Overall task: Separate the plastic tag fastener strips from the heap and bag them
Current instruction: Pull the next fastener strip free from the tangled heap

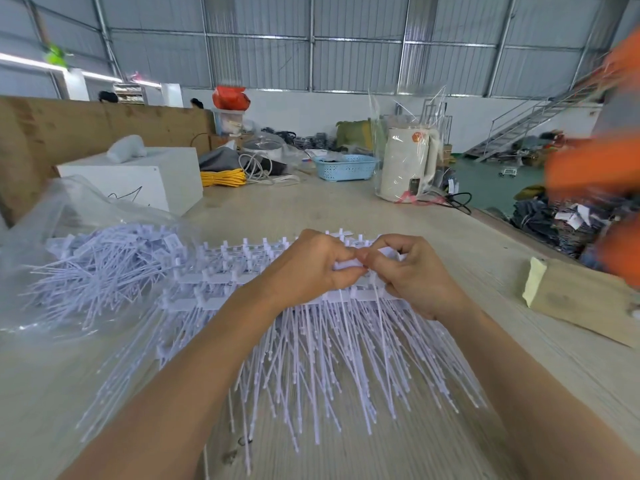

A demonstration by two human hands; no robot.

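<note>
- Right at the far edge of the heap [311, 334], mid-table, both hands meet on one white fastener strip [346, 265]. It's lifted a bit off the header bars, with the long thin tails of the pile fanning back toward the person.
- The left hand [308, 263] has its fingers curled in and pinches the strip's flat end. The right hand [412, 271] pinches the same piece from the other side, thumb and forefinger tips nearly touching the left's. Neither is relaxed, both are clamped on that strip.
- My guess is the step in hand is snapping or peeling this strip off its neighbours. To do it well, I'd keep the pinches close together on the header, not out on the tails, and twist gently so only the joint gives. Yanking looks like it'd drag the whole tangle along.
- Off to the left, a clear plastic bag [45, 237] lies open on its side, with a bunch of separated strips [104, 261] already inside. So the job's partly done, but lots of heap is left.
- Further out on the wooden table [346, 206] there's a white box [152, 178], a yellow cable coil [223, 177], a blue basket [344, 167], a wrapped white kettle [407, 164] and a wood block [581, 299] on the right.
- Someone in an orange sleeve [595, 168] is a blur at the right edge.
</note>
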